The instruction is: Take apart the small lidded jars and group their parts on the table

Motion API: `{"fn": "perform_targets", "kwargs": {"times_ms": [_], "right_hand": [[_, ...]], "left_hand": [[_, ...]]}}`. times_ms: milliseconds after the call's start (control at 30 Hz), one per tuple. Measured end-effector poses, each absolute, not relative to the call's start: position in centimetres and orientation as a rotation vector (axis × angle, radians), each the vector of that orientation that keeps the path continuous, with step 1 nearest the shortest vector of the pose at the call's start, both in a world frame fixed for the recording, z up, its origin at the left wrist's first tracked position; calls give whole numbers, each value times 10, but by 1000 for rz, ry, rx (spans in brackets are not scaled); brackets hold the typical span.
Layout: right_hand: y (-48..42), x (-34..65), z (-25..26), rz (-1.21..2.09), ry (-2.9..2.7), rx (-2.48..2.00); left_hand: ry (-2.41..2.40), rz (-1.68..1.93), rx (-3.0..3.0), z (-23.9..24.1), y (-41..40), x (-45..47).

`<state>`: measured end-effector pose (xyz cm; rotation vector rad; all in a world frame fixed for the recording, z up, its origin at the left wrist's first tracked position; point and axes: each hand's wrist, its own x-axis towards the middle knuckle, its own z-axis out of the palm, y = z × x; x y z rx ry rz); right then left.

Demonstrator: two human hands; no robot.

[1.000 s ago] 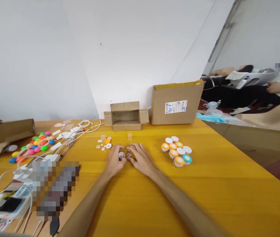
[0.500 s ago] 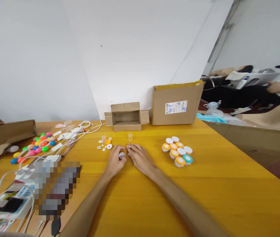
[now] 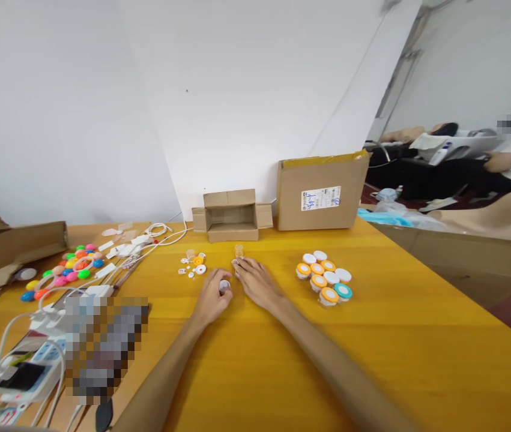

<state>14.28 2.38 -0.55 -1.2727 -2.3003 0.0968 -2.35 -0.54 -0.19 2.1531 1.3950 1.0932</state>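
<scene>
Small round white cap sits pinched in the left hand's fingertips at the table's middle, steadied low against the wood. Beside it the right hand lies flat with fingers spread, tips by a tiny white piece. Just beyond stands a clear little cup; loose parts lie far-left, capped pots grouped right.

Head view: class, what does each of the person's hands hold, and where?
Left hand pinches a small white round cap by its rim; right hand holds nothing visible.
</scene>
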Motion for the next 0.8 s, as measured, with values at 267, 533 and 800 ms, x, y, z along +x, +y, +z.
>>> {"fn": "perform_targets", "kwargs": {"times_ms": [267, 533, 800], "right_hand": [[36, 139, -8, 89, -2285, -1294], [45, 136, -8, 95, -2266, -1271], [42, 138, -14, 34, -2207, -1196]], "left_hand": [[1399, 1084, 2142, -3, -5, -23], [1391, 1073, 2144, -4, -5, -24], [1394, 1000, 2239, -5, -7, -25]]}}
